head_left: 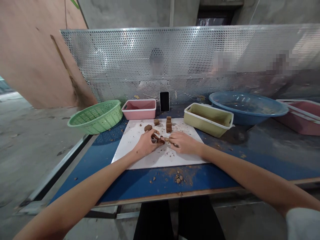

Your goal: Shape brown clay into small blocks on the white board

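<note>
Over the white board, my left hand (147, 144) has its fingers curled round a small dark brown clay-like piece (160, 141). From the other side my right hand (185, 143) reaches in, fingers bent together and the tips at that piece. Something thin may be between those fingers, but I cannot make it out. Just beyond my left hand lies a brown lump (148, 127), with a smaller brown block (156, 122) behind it. Several brown blocks (169, 125) form a short row beyond both hands. Crumbs are scattered over the white board (140, 161).
A green basket (100, 116), a pink bin (140, 114), a phone (164, 101) standing upright, a yellow-green bin (207, 121), a blue basin (245, 113) and a red-pink bin (302, 121) line the back. Pebble-like bits (179, 178) lie near the blue table's (120, 190) front edge. Behind stands a perforated metal panel (140, 46).
</note>
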### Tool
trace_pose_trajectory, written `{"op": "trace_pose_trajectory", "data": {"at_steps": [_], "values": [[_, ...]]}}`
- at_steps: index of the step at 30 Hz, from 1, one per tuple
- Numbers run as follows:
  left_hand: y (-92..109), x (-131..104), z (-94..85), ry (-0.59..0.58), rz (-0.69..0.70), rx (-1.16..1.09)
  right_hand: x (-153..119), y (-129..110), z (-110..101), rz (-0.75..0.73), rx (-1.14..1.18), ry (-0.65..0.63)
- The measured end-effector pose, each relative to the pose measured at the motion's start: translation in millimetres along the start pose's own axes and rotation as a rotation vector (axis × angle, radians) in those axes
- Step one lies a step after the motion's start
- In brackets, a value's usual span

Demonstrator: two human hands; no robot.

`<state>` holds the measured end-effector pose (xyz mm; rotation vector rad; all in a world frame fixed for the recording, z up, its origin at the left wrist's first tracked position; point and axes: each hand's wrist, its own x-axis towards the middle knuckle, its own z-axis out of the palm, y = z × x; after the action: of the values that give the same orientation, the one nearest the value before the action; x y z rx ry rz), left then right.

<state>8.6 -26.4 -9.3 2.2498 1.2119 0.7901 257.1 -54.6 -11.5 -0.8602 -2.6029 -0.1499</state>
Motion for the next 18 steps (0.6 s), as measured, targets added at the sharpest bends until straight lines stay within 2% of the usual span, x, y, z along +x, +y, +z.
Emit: {"op": "trace_pose_trajectory", "data": {"at_steps": [3,6,8,11,13,18], "values": [[1.7,0.3,-0.2,-0.011,0.003,0.086,-1.3,-0.4,-3.4,-0.017,-0.009,0.064],[1.3,4.8,-5.5,-0.05,0.049,0.102,-1.0,-3.6,-2.2,-0.037,-0.025,0.037],[-0.3,9.1,-10.9,-0.13,0.094,-0.038,-0.2,-6.8,-0.5,-0.03,-0.04,-0.003],[-3.1,14.8,-17.5,-0.31,0.108,-0.322,0.9,-10.9,-0.1,-0.046,-0.046,-0.052],[-4.2,17.2,-19.2,-0.371,0.093,-0.398,1.1,-11.9,-0.7,-0.06,-0.042,-0.06],[-5.2,19.1,-16.1,-0.325,0.058,-0.376,2.8,-9.1,2.1,-0.036,-0.044,-0.074]]}}
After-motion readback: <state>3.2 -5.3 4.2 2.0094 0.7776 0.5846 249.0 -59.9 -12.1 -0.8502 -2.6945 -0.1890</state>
